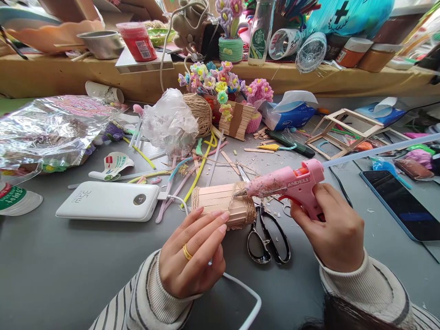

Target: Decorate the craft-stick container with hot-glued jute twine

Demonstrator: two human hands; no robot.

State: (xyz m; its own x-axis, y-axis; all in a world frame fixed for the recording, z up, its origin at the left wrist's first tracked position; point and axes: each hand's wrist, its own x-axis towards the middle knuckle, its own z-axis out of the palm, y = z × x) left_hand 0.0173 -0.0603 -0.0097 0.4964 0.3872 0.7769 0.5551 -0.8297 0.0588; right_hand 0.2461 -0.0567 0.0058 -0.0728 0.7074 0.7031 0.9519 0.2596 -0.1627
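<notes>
A small barrel-shaped container made of wooden craft sticks (211, 197), with jute twine wound around both ends, lies on its side on the grey table. My left hand (194, 250), with a gold ring on one finger, holds it from the near side, fingertips along the sticks. My right hand (335, 224) is wrapped around the handle of a pink hot glue gun (292, 181). Its nozzle tip is at the twine band on the right end; whether it touches cannot be told. A long translucent glue stick (374, 151) sticks out of its back. Black-handled scissors (268, 238) lie beside the container, partly hidden.
A white power bank (106, 200) with a cable lies left, a phone (402, 201) right. Behind are a crumpled plastic bag (170, 121), a twine ball (198, 112), pipe-cleaner flowers (220, 85), bundled craft sticks (237, 120) and a wooden frame (343, 130). A crowded ledge (137, 78) runs across the back.
</notes>
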